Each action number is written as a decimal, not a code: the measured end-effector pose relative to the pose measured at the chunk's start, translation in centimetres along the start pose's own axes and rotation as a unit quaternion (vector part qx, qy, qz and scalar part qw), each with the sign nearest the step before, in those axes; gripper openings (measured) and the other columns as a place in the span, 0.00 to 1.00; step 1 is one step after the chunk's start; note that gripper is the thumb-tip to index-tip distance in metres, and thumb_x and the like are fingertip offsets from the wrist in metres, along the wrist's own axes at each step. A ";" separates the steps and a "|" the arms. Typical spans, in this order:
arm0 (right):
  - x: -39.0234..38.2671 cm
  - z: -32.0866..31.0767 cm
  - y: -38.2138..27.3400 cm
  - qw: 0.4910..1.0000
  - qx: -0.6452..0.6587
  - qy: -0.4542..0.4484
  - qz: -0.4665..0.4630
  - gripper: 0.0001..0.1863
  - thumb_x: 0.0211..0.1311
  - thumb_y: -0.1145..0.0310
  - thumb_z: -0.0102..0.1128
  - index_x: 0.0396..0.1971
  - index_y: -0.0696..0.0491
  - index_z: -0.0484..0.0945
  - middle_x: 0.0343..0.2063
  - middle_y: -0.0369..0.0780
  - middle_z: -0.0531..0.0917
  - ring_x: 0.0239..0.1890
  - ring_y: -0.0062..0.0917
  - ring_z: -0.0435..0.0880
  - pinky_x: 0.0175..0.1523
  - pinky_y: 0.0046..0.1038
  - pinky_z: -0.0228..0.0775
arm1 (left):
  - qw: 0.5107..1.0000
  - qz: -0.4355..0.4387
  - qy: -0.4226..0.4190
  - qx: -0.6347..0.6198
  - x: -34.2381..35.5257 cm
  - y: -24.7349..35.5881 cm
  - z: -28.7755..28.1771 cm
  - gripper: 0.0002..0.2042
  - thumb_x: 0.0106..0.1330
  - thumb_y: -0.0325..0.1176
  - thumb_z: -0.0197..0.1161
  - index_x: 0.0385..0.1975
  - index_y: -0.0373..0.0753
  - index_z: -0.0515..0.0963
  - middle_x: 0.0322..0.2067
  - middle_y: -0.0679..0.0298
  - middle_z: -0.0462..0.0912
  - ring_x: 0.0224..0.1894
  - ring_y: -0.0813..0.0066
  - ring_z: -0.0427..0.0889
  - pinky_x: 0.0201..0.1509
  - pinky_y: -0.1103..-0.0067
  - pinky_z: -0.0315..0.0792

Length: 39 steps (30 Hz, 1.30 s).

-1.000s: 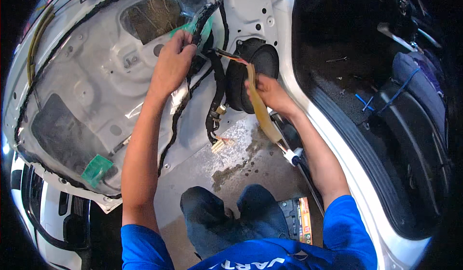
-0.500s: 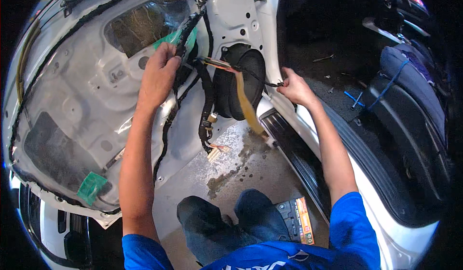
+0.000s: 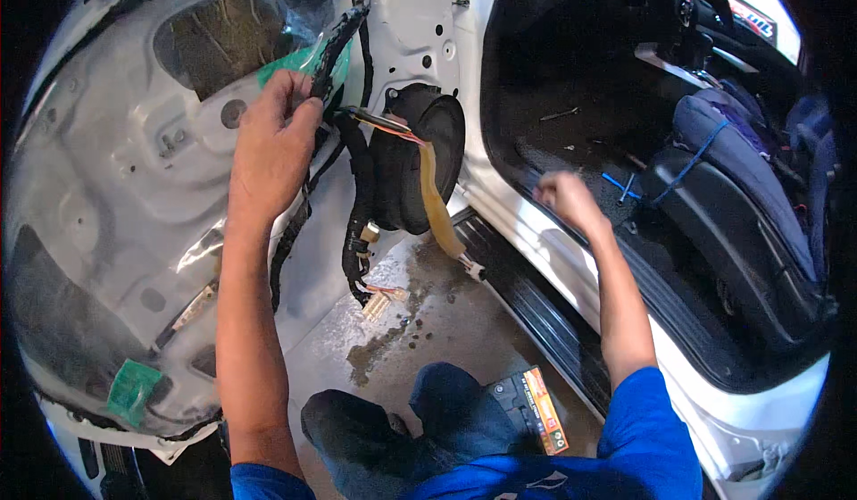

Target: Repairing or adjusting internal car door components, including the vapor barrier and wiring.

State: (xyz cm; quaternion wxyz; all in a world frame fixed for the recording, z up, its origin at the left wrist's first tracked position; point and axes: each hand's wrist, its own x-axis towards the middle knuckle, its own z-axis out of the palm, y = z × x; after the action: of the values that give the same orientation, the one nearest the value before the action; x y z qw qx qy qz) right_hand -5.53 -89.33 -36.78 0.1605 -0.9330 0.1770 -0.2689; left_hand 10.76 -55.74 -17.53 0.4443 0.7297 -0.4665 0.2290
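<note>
My left hand [image 3: 277,138] is at the inner face of a white car door [image 3: 116,179]. Its thumb and fingers are pinched on the edge of a clear plastic sheet [image 3: 192,254], beside a lumpy black sealant strip [image 3: 335,54]. Green tape [image 3: 308,58] lies just behind those fingers. Over the door sill, my right hand [image 3: 571,198] looks curled, but motion smears its fingers and hides anything in them. Between my hands hang a yellow-sleeved wire bundle [image 3: 433,201] and a thick black wiring harness [image 3: 357,179], in front of a round black speaker [image 3: 437,147].
A black sill plate [image 3: 536,290] runs along the right of the door opening. Inside the car are a dark seat [image 3: 714,187], a blue cross-shaped tool [image 3: 623,186] and a small metal tool [image 3: 561,114]. A printed box [image 3: 531,411] sits by my knees.
My right hand has moved down and right, away from the speaker; the thin black strand it held no longer shows. My left hand keeps its pinch. The yellow-sleeved bundle hangs steadier, and the view has shifted.
</note>
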 end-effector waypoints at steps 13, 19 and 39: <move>19.3 -1.5 -9.2 0.890 0.455 0.005 0.011 0.10 0.62 0.74 0.53 0.41 0.62 0.76 0.33 0.40 0.80 0.30 0.21 0.81 0.36 0.22 0.78 | 0.999 0.033 0.000 0.016 -0.1 -0.2 0.1 0.08 0.58 0.29 0.52 0.32 0.31 0.65 0.27 0.54 0.69 0.31 0.66 0.67 0.42 0.76 0.64; 20.0 -2.4 -9.4 0.905 0.417 -0.075 -0.037 0.08 0.61 0.79 0.51 0.38 0.63 0.76 0.26 0.38 0.79 0.26 0.21 0.81 0.35 0.21 0.78 | 0.999 0.032 0.003 0.041 -0.6 -0.3 0.6 0.09 0.59 0.30 0.51 0.34 0.31 0.66 0.27 0.53 0.70 0.31 0.65 0.68 0.42 0.75 0.65; 21.4 -1.8 -10.2 0.977 0.202 0.067 -0.025 0.08 0.38 0.70 0.71 0.20 0.56 0.83 0.16 0.40 0.82 0.20 0.23 0.81 0.29 0.26 0.72 | 0.999 0.006 -0.008 0.050 -0.3 0.2 0.5 0.10 0.59 0.31 0.51 0.35 0.31 0.67 0.31 0.46 0.74 0.38 0.47 0.74 0.44 0.68 0.66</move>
State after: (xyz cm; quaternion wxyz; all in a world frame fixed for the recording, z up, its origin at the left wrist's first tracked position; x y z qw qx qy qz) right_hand 12.95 -89.60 -21.82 0.3264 -0.8653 0.1065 -0.3652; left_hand 10.44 -56.10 -17.95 0.4023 0.7502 -0.4624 0.2480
